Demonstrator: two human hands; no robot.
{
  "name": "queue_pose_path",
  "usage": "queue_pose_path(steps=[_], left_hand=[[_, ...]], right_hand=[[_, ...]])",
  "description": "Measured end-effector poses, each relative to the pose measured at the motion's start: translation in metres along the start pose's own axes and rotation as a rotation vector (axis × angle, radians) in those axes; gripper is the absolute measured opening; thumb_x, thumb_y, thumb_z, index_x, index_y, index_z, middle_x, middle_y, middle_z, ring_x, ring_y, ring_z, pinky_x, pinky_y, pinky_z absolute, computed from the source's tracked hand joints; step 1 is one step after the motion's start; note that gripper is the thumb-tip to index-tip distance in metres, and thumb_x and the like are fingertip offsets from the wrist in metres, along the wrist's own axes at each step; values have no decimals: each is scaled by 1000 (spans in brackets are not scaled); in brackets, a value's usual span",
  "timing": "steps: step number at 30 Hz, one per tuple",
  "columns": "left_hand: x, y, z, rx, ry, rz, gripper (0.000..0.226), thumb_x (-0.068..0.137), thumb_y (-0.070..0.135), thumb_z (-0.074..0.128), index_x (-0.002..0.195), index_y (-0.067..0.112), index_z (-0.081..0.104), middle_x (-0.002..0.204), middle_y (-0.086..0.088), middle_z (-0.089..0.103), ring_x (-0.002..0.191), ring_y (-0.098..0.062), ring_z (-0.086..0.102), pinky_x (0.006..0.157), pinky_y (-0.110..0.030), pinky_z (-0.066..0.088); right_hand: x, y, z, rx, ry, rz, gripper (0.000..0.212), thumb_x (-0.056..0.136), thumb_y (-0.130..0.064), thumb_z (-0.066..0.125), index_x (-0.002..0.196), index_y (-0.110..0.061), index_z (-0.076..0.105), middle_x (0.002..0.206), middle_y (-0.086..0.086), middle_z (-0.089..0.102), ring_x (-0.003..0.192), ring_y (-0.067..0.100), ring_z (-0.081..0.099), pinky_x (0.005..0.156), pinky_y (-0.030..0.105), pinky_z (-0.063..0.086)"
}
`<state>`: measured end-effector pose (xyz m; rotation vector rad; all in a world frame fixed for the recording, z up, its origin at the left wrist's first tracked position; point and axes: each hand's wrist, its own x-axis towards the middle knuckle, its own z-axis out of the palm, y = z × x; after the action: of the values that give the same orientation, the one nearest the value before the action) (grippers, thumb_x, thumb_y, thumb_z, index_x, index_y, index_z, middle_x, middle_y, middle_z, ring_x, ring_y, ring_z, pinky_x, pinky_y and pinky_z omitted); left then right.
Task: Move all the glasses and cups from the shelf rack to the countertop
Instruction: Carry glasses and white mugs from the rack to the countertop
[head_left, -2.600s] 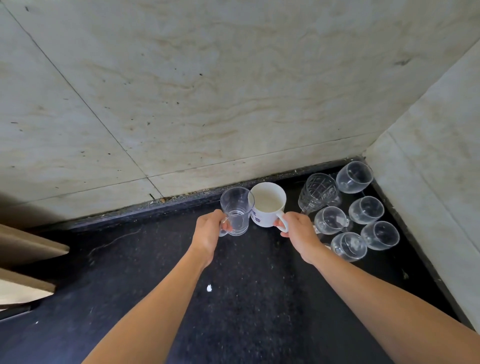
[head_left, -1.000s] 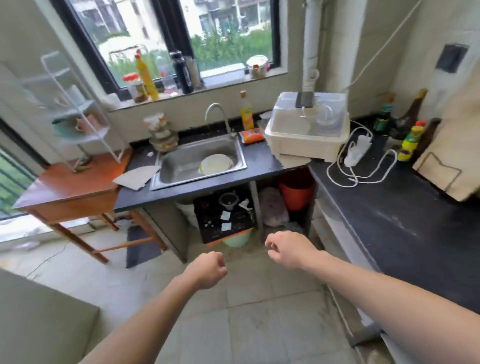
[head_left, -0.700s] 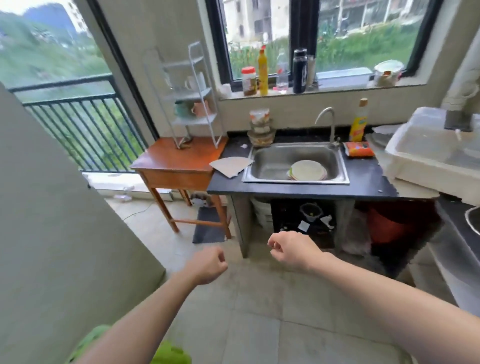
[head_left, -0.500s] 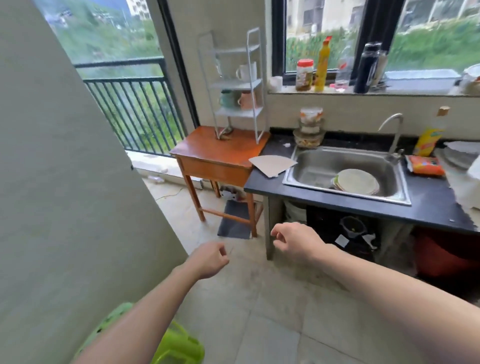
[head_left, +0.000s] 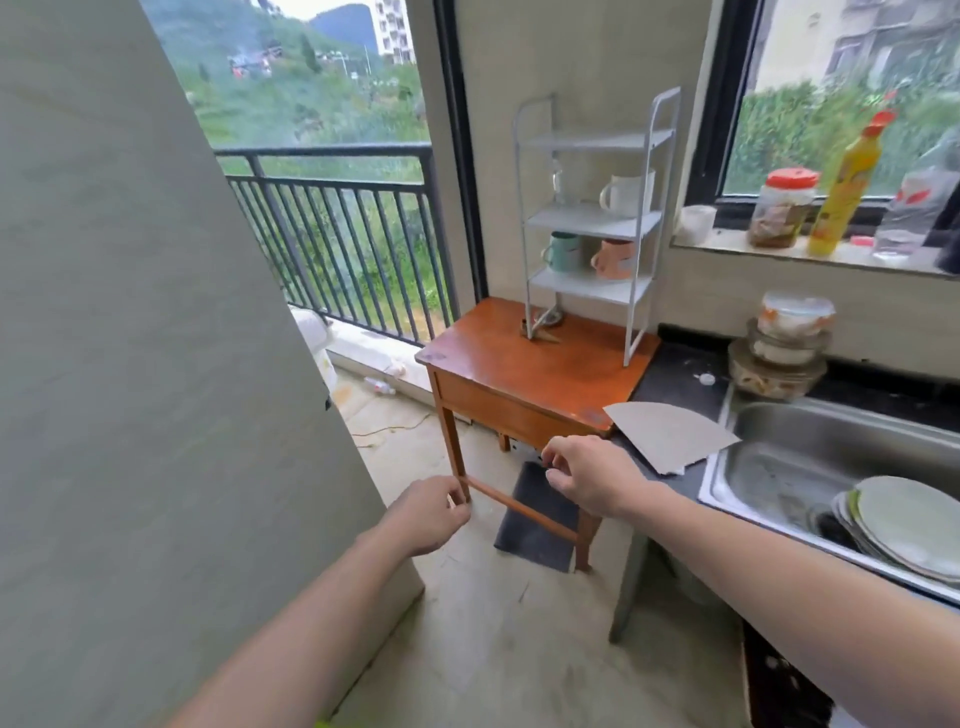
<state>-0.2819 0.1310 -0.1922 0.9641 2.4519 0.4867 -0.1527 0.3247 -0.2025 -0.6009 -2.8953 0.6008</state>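
Two loosely curled, empty grips, left hand (head_left: 428, 514) and right hand (head_left: 587, 475), hang before the wooden table (head_left: 519, 358) bearing the shelf rack (head_left: 592, 221).

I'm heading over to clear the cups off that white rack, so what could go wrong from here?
The tall, narrow white wire shelf rack might tip if a cup snags. The clear glass beside the white mug is hard to see and could get knocked off.

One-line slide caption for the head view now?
Left hand and right hand, both empty, before the shelf rack on the wooden table; glass, white cup, green cup, orange cup left to move.
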Motion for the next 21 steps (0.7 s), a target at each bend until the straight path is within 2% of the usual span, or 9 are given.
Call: queue_pose_path(steps=[6, 9, 16, 18, 21], left_hand=[[83, -11, -48, -35, 12, -16, 9, 87, 28, 52, 84, 24, 59, 88, 1, 64, 76, -17, 60, 65, -32, 50], [132, -16, -70, -25, -1, 0, 12, 88, 27, 52, 90, 20, 61, 87, 1, 63, 78, -17, 59, 63, -29, 48], [274, -12, -130, -35, -3, 182, 12, 87, 27, 56, 78, 22, 59, 80, -4, 66, 74, -19, 60, 65, -31, 48], [317, -6, -150, -34, -13, 230, 10, 87, 26, 57, 77, 23, 60, 80, -2, 66, 72, -15, 60, 67, -32, 52], [366, 10, -175, 0, 19, 292, 9, 86, 35, 56, 81, 29, 61, 82, 3, 67, 79, -16, 63, 73, -35, 56]], right_hand=[[103, 4, -14, -11, 18, -22, 30, 91, -33, 55, 118, -22, 64, 110, 0, 72, 95, 22, 66, 75, 28, 47], [151, 12, -20, -9, 61, 3, 30, 91, -32, 55, 119, -23, 64, 109, -1, 72, 93, 20, 66, 76, 29, 51], [268, 35, -48, -10, 209, 142, 31, 90, -30, 58, 119, -20, 65, 105, -1, 73, 93, 21, 66, 81, 35, 53], [299, 39, -58, 18, 262, 205, 29, 90, -27, 59, 117, -20, 66, 101, -1, 73, 91, 20, 65, 82, 36, 54], [331, 49, -74, 90, 392, 276, 26, 90, -24, 61, 114, -18, 67, 95, -1, 72, 86, 19, 64, 77, 33, 51]])
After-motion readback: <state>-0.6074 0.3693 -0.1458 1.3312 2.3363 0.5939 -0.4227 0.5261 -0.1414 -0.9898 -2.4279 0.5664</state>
